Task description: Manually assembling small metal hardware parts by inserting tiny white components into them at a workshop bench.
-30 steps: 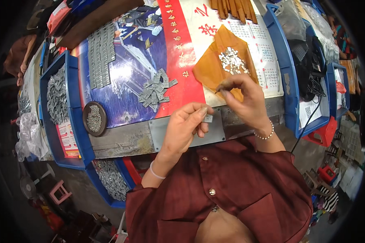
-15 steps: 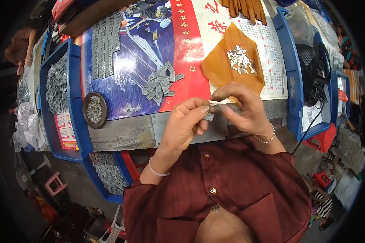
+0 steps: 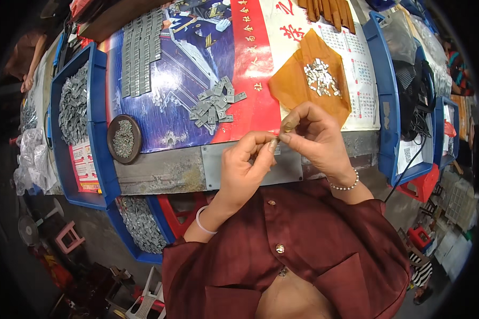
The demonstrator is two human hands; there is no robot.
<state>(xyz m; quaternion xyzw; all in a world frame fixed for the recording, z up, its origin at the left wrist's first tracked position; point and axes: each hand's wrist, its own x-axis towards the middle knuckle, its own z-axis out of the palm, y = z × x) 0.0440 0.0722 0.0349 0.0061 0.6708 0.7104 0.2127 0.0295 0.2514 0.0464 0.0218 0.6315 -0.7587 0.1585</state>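
Observation:
My left hand (image 3: 248, 164) is closed in a pinch over the table's front edge. Between its thumb and fingers is a small grey plastic part (image 3: 277, 151), mostly hidden. Close beside it, my right hand (image 3: 318, 139) pinches thumb and forefinger together at the left fingertips; whatever it holds is too small to make out. Ahead of the hands lies a loose heap of grey plastic parts (image 3: 216, 104) on the poster. Small shiny metal pieces (image 3: 322, 78) rest on an orange-brown sheet (image 3: 288, 85). At the left, a round dark dish (image 3: 137, 143) holds tiny metal bits.
Rows of grey parts (image 3: 141, 53) lie at the far left of the poster (image 3: 250, 48). Blue bins (image 3: 97, 117) full of grey parts flank the left side. Another blue bin (image 3: 387, 101) with black cords stands at the right. Brown rolls (image 3: 332, 13) lie at the back.
The right hand's fingers have come together into a pinch at the left fingertips. The grey part, plainer before below the left fingers, is now mostly covered. The view has shifted slightly.

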